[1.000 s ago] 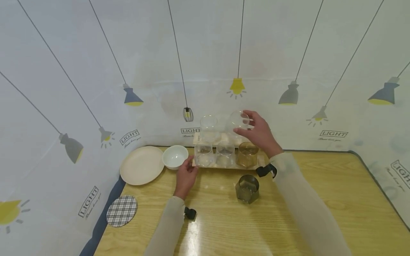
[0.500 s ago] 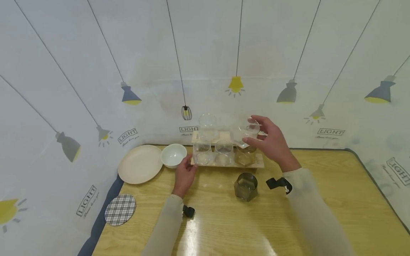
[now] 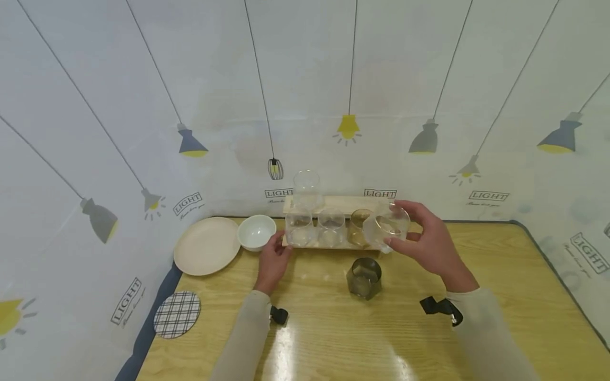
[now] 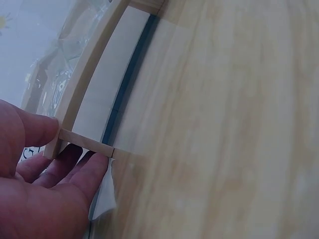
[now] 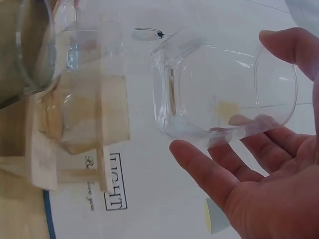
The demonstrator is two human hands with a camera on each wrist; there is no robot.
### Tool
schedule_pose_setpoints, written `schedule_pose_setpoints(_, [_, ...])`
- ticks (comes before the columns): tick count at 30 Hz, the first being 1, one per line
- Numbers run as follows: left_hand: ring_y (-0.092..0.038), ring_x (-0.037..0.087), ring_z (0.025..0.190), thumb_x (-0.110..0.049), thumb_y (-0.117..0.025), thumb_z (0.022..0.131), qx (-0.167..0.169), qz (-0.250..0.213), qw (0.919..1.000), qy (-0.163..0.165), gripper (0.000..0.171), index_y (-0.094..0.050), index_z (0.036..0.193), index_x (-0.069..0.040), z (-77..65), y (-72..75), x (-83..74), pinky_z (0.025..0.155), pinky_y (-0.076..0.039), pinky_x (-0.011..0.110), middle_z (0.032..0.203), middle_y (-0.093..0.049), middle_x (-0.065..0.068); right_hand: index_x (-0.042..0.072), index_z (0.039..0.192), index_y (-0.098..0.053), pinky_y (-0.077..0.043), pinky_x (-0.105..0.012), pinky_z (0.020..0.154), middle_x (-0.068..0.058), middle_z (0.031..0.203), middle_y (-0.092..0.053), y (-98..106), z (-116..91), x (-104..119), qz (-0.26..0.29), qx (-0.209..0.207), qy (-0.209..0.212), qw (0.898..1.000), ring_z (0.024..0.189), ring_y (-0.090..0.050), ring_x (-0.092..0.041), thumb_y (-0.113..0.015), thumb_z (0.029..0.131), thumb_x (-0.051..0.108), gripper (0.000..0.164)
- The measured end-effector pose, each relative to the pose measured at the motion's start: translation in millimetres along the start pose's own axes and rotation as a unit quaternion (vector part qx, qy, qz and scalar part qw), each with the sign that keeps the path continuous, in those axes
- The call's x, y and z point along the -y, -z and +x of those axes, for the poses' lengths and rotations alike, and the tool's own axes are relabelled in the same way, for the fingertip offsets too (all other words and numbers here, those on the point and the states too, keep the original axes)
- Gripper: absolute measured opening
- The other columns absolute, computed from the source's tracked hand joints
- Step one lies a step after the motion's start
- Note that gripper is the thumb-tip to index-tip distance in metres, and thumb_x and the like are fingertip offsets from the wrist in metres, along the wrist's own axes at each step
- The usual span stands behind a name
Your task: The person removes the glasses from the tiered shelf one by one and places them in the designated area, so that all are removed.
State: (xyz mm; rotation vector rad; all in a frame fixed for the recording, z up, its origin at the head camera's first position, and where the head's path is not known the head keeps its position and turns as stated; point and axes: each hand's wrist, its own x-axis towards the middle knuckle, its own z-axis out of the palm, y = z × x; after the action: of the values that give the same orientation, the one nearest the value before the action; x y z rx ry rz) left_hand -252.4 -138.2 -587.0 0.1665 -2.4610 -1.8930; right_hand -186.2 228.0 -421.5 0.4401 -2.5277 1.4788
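Observation:
My right hand point(image 3: 431, 248) holds a clear drinking glass point(image 5: 199, 89) by its sides, thumb opposite the fingers, in the air in front of the right end of a two-tier wooden rack point(image 3: 352, 204). My left hand point(image 3: 273, 264) grips the rack's left end; in the left wrist view the thumb point(image 4: 37, 130) lies against the wooden rail. One clear glass point(image 3: 306, 190) stands on the upper shelf at left. On the lower shelf are two clear glasses point(image 3: 299, 233) and an amber glass point(image 3: 357, 227), partly hidden by the held one. A smoky grey glass point(image 3: 364, 280) stands on the table before the rack.
A pale bowl point(image 3: 257, 233) sits left of the rack, beside a cream plate point(image 3: 206, 246). Nearer lies a round checked coaster point(image 3: 177, 315). The wooden table point(image 3: 333, 338) meets a wall covering point(image 3: 305, 95) printed with lamps behind the rack.
My right hand has brought the clear glass from above the upper shelf down, right and toward me, leaving the upper shelf's right side bare. The left hand has stayed at the rack's end.

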Motion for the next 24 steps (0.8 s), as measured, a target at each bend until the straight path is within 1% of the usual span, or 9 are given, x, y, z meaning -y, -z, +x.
schedule_pose_setpoints(3, [-0.064, 0.034, 0.131, -0.015, -0.065, 0.105, 0.002, -0.005, 1.0000, -0.003, 0.052, -0.051, 0.155, -0.018, -1.5, 0.1, -1.1, 0.108, -0.057, 0.046, 0.147, -0.061, 0.017, 0.020, 0.155, -0.051, -0.059, -0.014, 0.085, -0.009, 0.144, -0.062, 4.0, -15.4, -5.6, -0.003, -0.008, -0.004, 1.000, 0.136, -0.052, -0.006, -0.087, 0.088, 0.014, 0.076])
schedule_pose_setpoints(5, [-0.064, 0.034, 0.131, -0.015, -0.065, 0.105, 0.001, -0.008, 1.0000, -0.003, 0.052, -0.051, 0.155, -0.017, -2.1, -0.1, -2.4, 0.108, -0.056, 0.047, 0.146, -0.061, 0.017, 0.019, 0.157, -0.050, -0.059, -0.013, 0.084, -0.010, 0.142, -0.062, 6.0, -25.2, -10.4, -0.007, -0.010, -0.004, 1.000, 0.131, -0.051, 0.004, -0.086, 0.088, 0.012, 0.078])
schedule_pose_setpoints(7, [-0.064, 0.034, 0.131, -0.015, -0.065, 0.105, -0.001, -0.009, 1.0000, -0.002, 0.052, -0.052, 0.155, -0.017, -2.2, -0.2, -2.3, 0.109, -0.056, 0.047, 0.146, -0.062, 0.018, 0.020, 0.158, -0.049, -0.059, -0.013, 0.083, -0.011, 0.140, -0.063, 7.5, -34.5, -16.4, -0.007, -0.011, -0.011, 1.000, 0.127, -0.050, 0.010, -0.086, 0.088, 0.012, 0.079])
schedule_pose_setpoints(11, [-0.063, 0.034, 0.132, -0.019, -0.065, 0.105, -0.007, -0.006, 1.0000, 0.001, 0.050, -0.053, 0.154, -0.019, -1.2, -0.7, -0.8, 0.108, -0.056, 0.048, 0.147, -0.062, 0.017, 0.020, 0.156, -0.051, -0.060, -0.014, 0.082, -0.012, 0.138, -0.062, 9.1, -50.5, -32.2, -0.012, -0.013, -0.027, 0.999, 0.123, -0.052, 0.009, -0.086, 0.089, 0.014, 0.077])
schedule_pose_setpoints(13, [-0.062, 0.034, 0.133, -0.019, -0.064, 0.105, -0.009, -0.007, 0.9999, -0.001, 0.049, -0.054, 0.154, -0.018, -0.6, -0.5, -0.5, 0.107, -0.056, 0.048, 0.148, -0.061, 0.018, 0.018, 0.156, -0.051, -0.060, -0.015, 0.082, -0.013, 0.139, -0.060, 9.0, -57.1, -42.0, -0.012, -0.012, -0.036, 0.999, 0.120, -0.054, 0.007, -0.086, 0.089, 0.014, 0.075])
schedule_pose_setpoints(16, [-0.062, 0.034, 0.134, -0.019, -0.062, 0.106, -0.011, -0.010, 0.9999, -0.002, 0.048, -0.054, 0.153, -0.018, -0.6, -0.4, -1.2, 0.107, -0.056, 0.049, 0.148, -0.061, 0.018, 0.017, 0.156, -0.051, -0.061, -0.016, 0.081, -0.015, 0.140, -0.058, 6.9, -66.5, -57.1, -0.009, -0.010, -0.052, 0.999, 0.116, -0.057, 0.007, -0.086, 0.090, 0.016, 0.075])
schedule_pose_setpoints(18, [-0.061, 0.035, 0.135, -0.019, -0.061, 0.106, -0.013, -0.009, 0.9999, -0.004, 0.048, -0.054, 0.154, -0.017, -1.0, -0.4, -2.1, 0.108, -0.055, 0.050, 0.149, -0.061, 0.018, 0.017, 0.156, -0.050, -0.062, -0.018, 0.081, -0.017, 0.141, -0.057, 4.7, -71.8, -67.3, -0.003, -0.006, -0.065, 0.998, 0.115, -0.057, 0.007, -0.086, 0.090, 0.017, 0.075])
schedule_pose_setpoints(21, [-0.059, 0.034, 0.138, -0.020, -0.060, 0.106, -0.018, -0.005, 0.9998, 0.000, 0.048, -0.054, 0.154, -0.018, -1.6, -0.7, -3.3, 0.112, -0.053, 0.050, 0.149, -0.061, 0.017, 0.015, 0.156, -0.049, -0.062, -0.021, 0.082, -0.019, 0.142, -0.056, 1.0, -79.2, -81.5, 0.005, 0.003, -0.082, 0.997, 0.114, -0.058, 0.008, -0.085, 0.091, 0.020, 0.075])
schedule_pose_setpoints(24, [-0.060, 0.033, 0.135, -0.020, -0.059, 0.107, -0.018, 0.003, 0.9998, 0.003, 0.048, -0.054, 0.155, -0.019, -2.0, -1.8, -3.9, 0.110, -0.053, 0.050, 0.146, -0.063, 0.017, 0.015, 0.156, -0.049, -0.063, -0.024, 0.083, -0.020, 0.144, -0.055, -2.2, -86.3, -93.8, 0.008, 0.008, -0.094, 0.996, 0.116, -0.058, 0.006, -0.086, 0.091, 0.021, 0.075])
